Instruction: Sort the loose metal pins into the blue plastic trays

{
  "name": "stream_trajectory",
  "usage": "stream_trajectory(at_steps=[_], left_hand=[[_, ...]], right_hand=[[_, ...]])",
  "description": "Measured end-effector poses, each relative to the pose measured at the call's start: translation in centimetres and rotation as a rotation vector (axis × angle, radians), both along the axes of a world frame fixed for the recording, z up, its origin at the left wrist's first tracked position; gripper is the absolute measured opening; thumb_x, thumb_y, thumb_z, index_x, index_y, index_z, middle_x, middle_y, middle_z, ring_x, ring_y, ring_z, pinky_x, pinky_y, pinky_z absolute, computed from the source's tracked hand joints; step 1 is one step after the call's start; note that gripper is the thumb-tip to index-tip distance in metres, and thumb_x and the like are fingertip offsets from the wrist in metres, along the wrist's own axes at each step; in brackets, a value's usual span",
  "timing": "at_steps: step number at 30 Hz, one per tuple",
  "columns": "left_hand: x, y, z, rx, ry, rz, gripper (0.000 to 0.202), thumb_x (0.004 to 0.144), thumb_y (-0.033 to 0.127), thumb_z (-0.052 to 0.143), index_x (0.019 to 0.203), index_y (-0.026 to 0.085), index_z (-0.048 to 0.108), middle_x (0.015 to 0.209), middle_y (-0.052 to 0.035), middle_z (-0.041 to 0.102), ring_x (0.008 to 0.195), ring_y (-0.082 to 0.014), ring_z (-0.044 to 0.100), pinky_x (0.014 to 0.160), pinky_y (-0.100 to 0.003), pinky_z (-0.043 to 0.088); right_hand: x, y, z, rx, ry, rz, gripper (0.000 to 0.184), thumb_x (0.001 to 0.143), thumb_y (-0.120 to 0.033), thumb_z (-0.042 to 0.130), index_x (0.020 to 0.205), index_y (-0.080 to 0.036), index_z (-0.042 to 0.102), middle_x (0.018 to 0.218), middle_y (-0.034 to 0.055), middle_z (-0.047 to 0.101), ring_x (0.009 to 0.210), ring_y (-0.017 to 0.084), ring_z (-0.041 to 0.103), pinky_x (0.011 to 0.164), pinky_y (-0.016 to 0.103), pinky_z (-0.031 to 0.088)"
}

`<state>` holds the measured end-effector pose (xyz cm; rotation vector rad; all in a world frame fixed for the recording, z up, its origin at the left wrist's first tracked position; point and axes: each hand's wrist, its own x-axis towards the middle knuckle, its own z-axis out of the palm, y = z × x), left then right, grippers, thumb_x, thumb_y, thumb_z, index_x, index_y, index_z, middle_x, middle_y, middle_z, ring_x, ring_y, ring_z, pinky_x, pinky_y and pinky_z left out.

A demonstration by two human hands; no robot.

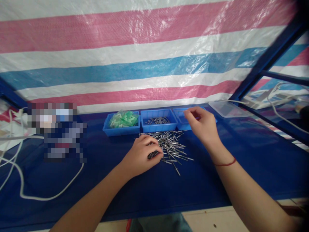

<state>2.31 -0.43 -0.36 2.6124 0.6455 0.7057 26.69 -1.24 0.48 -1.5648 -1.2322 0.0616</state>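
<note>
Metal rivets (172, 146) piled center frame, just below middle blue bin (156, 113). Left hand (141, 158) on pile's left edge, fingers curled over rivets; can't tell if gripping any. Right hand (203, 125) right of center, at right blue bin (182, 125); thumb and fingertips narrow, contents unclear.
</note>
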Motion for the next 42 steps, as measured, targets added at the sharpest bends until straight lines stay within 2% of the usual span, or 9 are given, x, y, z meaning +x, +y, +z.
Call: stream_trajectory(at_steps=[4,8,12,16,21,25,29,33,42], left_hand=[[-0.3,0.0,-0.2,0.036,0.117,-0.029,0.009,0.080,0.031,0.067,0.084,0.023,0.068,0.104,-0.0039,0.061,0.107,-0.0240,0.050,0.088,-0.038,0.037],[-0.5,0.1,-0.5,0.057,0.171,-0.033,0.012,0.083,0.032,0.064,0.088,0.022,0.068,0.111,-0.0064,0.057,0.111,-0.0249,0.047,0.089,-0.039,0.038],[-0.3,0.1,-0.5,0.103,0.203,-0.029,0.013,0.089,0.028,0.056,0.087,0.021,0.067,0.111,-0.0064,0.058,0.111,-0.0245,0.047,0.089,-0.038,0.039],[0.0,0.1,-0.5,0.169,0.179,0.050,0.014,0.091,0.024,0.051,0.087,0.019,0.064,0.110,-0.0068,0.057,0.108,-0.0242,0.049,0.088,-0.039,0.040],[-0.3,0.5,0.0,0.168,-0.032,0.279,0.012,0.093,0.022,0.047,0.093,0.017,0.058,0.105,-0.0079,0.055,0.103,-0.0224,0.050,0.092,-0.039,0.040],[-0.4,0.8,0.2,0.111,-0.205,0.315,0.009,0.094,0.019,0.046,0.094,0.018,0.054,0.102,-0.0070,0.053,0.101,-0.0198,0.051,0.093,-0.036,0.040],[-0.3,0.6,0.2,0.065,-0.318,0.307,0.008,0.094,0.019,0.045,0.095,0.019,0.052,0.099,-0.0058,0.053,0.099,-0.0183,0.052,0.090,-0.034,0.041],[-0.2,0.4,0.0,0.016,-0.317,0.260,0.006,0.094,0.019,0.046,0.093,0.019,0.052,0.098,-0.0053,0.054,0.098,-0.0182,0.052,0.088,-0.032,0.042],[0.2,0.3,-0.5,-0.052,-0.272,0.212,0.002,0.091,0.021,0.051,0.092,0.019,0.052,0.097,-0.0054,0.056,0.096,-0.0188,0.055,0.086,-0.032,0.043]], right_hand=[[1.5,0.2,-0.4,-0.079,-0.197,-0.197,0.020,0.079,-0.032,0.057,0.088,-0.017,0.066,0.073,0.0050,0.066,0.065,0.019,0.057,0.066,0.032,0.042],[1.3,0.2,-0.6,-0.050,-0.269,-0.195,0.024,0.080,-0.031,0.055,0.095,-0.016,0.065,0.073,0.0048,0.064,0.067,0.019,0.056,0.067,0.032,0.041],[-0.3,-0.2,-0.2,0.002,-0.284,-0.015,0.020,0.083,-0.030,0.053,0.089,-0.016,0.066,0.072,0.0037,0.063,0.062,0.017,0.053,0.062,0.029,0.040],[-2.2,-0.9,0.2,0.010,-0.294,0.293,0.018,0.086,-0.026,0.051,0.080,-0.017,0.065,0.071,0.0024,0.064,0.060,0.013,0.053,0.060,0.026,0.040],[-4.2,-1.3,-0.2,-0.037,-0.255,0.640,0.013,0.080,-0.015,0.054,0.088,-0.017,0.064,0.077,0.0014,0.062,0.063,0.011,0.052,0.060,0.025,0.042],[-5.4,-1.6,-0.6,-0.060,-0.117,0.780,0.021,0.077,-0.012,0.057,0.096,-0.019,0.063,0.082,0.0005,0.059,0.061,0.010,0.049,0.058,0.024,0.043],[-6.2,-1.9,-0.7,-0.079,0.042,0.812,0.013,0.080,-0.020,0.061,0.093,-0.018,0.063,0.080,0.0011,0.059,0.061,0.010,0.048,0.056,0.025,0.042],[-6.5,-1.8,-0.9,-0.075,0.176,0.776,0.014,0.083,-0.031,0.063,0.088,-0.019,0.066,0.080,0.0031,0.064,0.067,0.013,0.054,0.061,0.028,0.045],[-6.7,-1.7,-1.1,-0.053,0.254,0.728,0.014,0.083,-0.032,0.063,0.079,-0.019,0.064,0.080,0.0035,0.066,0.074,0.016,0.059,0.065,0.030,0.047]])
